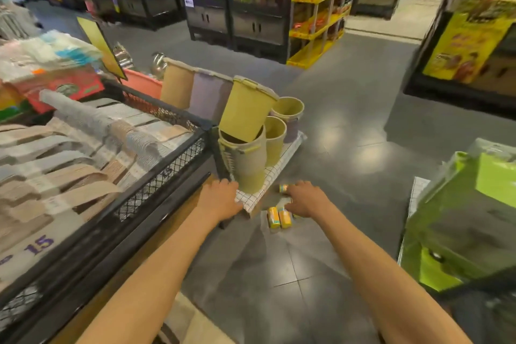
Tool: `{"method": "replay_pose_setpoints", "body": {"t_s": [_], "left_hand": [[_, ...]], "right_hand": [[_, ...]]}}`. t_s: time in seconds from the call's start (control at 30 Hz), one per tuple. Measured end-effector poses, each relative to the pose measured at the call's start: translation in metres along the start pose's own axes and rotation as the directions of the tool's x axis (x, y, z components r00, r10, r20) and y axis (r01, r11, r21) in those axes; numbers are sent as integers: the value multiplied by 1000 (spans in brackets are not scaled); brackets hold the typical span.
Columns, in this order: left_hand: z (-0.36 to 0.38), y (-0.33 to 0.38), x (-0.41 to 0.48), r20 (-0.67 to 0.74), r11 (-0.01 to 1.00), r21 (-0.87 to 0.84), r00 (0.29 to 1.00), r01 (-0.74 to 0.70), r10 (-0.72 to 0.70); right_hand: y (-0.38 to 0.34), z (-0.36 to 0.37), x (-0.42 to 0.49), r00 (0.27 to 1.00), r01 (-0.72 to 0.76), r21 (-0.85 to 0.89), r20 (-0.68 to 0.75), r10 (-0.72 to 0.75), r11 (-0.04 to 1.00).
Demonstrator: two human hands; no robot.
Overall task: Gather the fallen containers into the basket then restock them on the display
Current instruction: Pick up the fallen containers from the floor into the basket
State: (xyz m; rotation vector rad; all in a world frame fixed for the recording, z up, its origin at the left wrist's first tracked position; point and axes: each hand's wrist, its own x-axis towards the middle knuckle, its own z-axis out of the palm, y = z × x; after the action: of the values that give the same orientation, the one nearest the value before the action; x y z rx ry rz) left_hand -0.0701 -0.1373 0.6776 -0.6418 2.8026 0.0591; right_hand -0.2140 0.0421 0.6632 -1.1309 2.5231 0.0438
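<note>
On the grey tiled floor [321, 260] beside the low checked-cloth platform [284, 159], small yellow cylindrical containers [279, 218] lay scattered. Our right hand [305, 198] hovered over them, our left hand [220, 201] at the platform corner; neither grip could we tell. A hasty grab might roll them underneath.

Small yellow containers [284, 218] on the floor: three in sight, one just beyond the right grip [305, 200], two just beside it on its near left; any beneath it cannot be counted.
Lidded bins [247, 109] beyond the left grip [220, 201]: three.
Open bins [275, 139], beyond both grips: three, the nearest seemingly nested, counted as one.
Steel bowls [122, 56]: two.
Pink basin [143, 84]: one.
</note>
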Motion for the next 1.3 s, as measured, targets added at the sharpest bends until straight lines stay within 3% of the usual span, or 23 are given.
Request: {"method": "replay_pose_setpoints", "body": {"t_s": [0.33,0.73,1.03,1.3], "left_hand": [[-8,66,93,79,999,29,996,-31,29],[11,73,242,135,999,-35,990,-36,40],[31,66,337,216,988,-152,976,35,-1],[94,66,397,382,951,-236,919,201,-100]], "right_hand": [[99,-14,60,998,-51,-11,44,52,999],[159,-24,182,989,-67,-29,132,70,997],[188,-17,284,974,-77,36,219,67,996],[214,39,369,952,-112,138,299,67,984]]}}
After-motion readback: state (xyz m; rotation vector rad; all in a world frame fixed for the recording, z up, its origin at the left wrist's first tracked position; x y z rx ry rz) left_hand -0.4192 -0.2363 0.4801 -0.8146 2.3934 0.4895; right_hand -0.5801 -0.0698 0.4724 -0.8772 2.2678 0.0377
